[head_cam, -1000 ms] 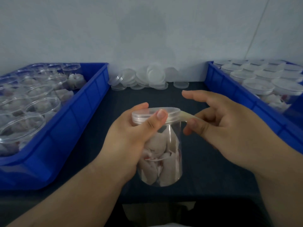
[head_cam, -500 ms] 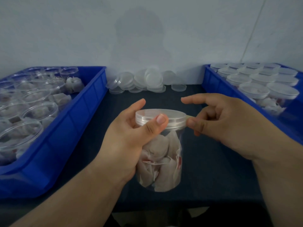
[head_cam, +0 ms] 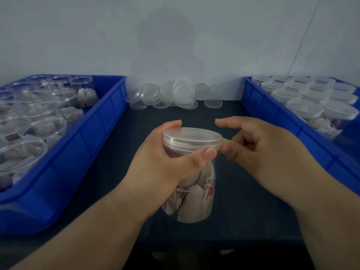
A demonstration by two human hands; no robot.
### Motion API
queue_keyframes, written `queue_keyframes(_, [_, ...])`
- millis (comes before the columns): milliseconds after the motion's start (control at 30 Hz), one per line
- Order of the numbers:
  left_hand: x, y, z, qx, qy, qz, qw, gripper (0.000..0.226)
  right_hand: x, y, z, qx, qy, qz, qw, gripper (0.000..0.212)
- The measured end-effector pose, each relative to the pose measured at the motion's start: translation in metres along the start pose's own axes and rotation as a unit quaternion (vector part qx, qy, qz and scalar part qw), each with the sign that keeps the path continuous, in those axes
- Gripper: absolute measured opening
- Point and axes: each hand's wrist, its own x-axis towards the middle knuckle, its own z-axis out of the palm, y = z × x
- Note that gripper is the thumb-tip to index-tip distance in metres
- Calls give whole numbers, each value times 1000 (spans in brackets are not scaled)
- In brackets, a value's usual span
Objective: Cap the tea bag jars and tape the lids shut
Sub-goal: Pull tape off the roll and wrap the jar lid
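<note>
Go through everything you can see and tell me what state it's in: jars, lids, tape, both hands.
Held jar: capped, holds tea bags.
Lid: seated on the held jar.
Tape strip: runs from the lid's right edge to the right hand.
Left hand: grips the held jar just below the lid.
Right hand: pinches the tape strip.
Left bin jars: uncapped, filled.
Right bin jars: capped.
Loose lids: piled against the wall.

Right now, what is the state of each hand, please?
Left hand: closed around the jar, just under its lid.
Right hand: pinching the end of a tape strip at the lid's rim, index finger straight.
</note>
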Motion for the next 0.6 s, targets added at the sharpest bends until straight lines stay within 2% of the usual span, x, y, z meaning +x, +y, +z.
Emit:
queue_keyframes(133, [-3,-2,3,-32,27,18,999,125,-4,-6,0,-31,19,-16,999,64])
queue_keyframes(233, [-4,0,5,1,18,21,1000,129,-7,-9,3,-65,27,-33,997,63])
queue_keyframes(400, [0,2,-1,56,40,36,997,124,-9,-12,-3,-39,10,-51,998,61])
queue_keyframes(600, [11,5,-9,-36,41,-10,998,108,-1,-6,-16,37,33,-69,996,54])
